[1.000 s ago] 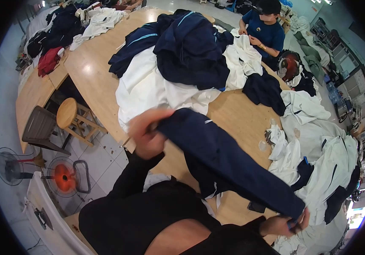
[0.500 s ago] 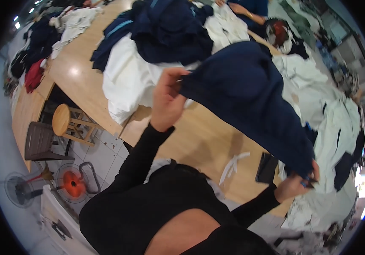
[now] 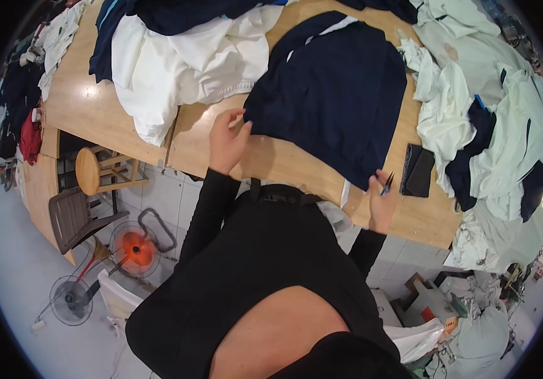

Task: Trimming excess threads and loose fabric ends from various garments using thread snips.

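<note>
A navy blue garment [image 3: 341,95] lies spread on the wooden table in front of me, with white strips showing near its far edge. My left hand [image 3: 228,140] is at its near left corner, thumb and fingers apart, fingertips at the cloth's edge. At the near right corner, my right hand [image 3: 382,205] is closed around small thread snips [image 3: 387,182] with dark blades. Its fingertips touch the hem there; whether they also pinch the cloth is hard to tell.
White garments [image 3: 183,69] and navy cloth are heaped at the left. More pale garments [image 3: 448,107] are piled at the right beside a folded dark cloth [image 3: 417,170]. A wooden stool [image 3: 88,170], a brown chair [image 3: 72,215] and an orange-centred fan [image 3: 135,249] stand on the left floor.
The navy garment was held up in the air between both hands; now it lies on the table. Both hands have come down with it, and the right has moved inward. My view has shifted.
</note>
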